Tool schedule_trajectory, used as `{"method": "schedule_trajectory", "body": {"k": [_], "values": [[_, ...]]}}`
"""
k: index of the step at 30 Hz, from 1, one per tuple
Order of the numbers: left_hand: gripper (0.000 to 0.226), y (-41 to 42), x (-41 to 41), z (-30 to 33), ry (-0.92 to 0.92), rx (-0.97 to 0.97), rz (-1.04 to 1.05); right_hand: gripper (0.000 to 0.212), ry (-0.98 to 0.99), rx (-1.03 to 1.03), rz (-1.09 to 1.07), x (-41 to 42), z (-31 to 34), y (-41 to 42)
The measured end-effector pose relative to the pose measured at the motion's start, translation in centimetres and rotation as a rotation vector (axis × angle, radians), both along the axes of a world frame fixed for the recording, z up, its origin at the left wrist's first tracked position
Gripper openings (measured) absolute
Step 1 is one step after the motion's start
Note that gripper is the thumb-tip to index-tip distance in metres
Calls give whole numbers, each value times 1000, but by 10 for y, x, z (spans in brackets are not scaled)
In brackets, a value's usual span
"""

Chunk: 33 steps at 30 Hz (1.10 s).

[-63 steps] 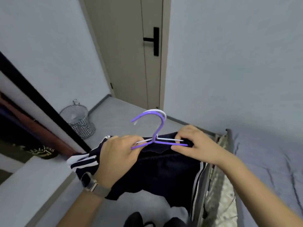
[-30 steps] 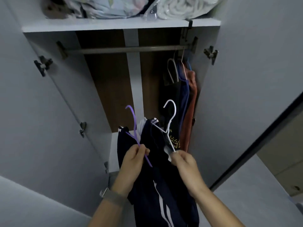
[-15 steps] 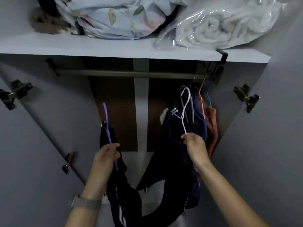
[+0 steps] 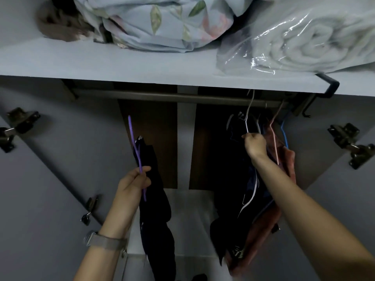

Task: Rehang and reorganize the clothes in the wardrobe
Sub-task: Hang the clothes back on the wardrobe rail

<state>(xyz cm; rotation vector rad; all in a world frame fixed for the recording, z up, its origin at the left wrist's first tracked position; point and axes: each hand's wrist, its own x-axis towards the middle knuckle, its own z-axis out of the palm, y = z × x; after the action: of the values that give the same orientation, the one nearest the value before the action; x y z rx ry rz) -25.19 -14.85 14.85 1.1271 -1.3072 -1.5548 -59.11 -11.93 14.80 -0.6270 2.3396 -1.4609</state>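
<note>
I face the open wardrobe. My left hand (image 4: 135, 182) grips a purple hanger (image 4: 135, 145) with a dark garment (image 4: 156, 216) hanging from it, held below the rail (image 4: 154, 96). My right hand (image 4: 254, 144) grips a white hanger (image 4: 249, 113) carrying dark navy clothing with white stripes (image 4: 241, 189); its hook reaches up to the rail at the right end. Beside it hang a rust-coloured garment (image 4: 288, 165) and other hangers, one pink, one blue (image 4: 284, 132).
The shelf (image 4: 121, 65) above the rail holds floral bedding (image 4: 162, 21) and a bagged white blanket (image 4: 304, 41). Door hinges (image 4: 349, 142) stick out on both open doors. A white inner shelf (image 4: 192, 220) lies below the clothes. The rail's left and middle parts carry nothing.
I turned from the room to the wardrobe. The two hangers were separated, one in each hand. My right hand has lifted the white hanger to the rail; my left hand keeps the purple one lower.
</note>
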Motion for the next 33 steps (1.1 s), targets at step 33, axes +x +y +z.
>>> {"method": "schedule_trajectory", "body": {"k": [33], "values": [[28,-9,-96,-26,-136,-273,-537,22,180,-36,297,131,-34,66]]}}
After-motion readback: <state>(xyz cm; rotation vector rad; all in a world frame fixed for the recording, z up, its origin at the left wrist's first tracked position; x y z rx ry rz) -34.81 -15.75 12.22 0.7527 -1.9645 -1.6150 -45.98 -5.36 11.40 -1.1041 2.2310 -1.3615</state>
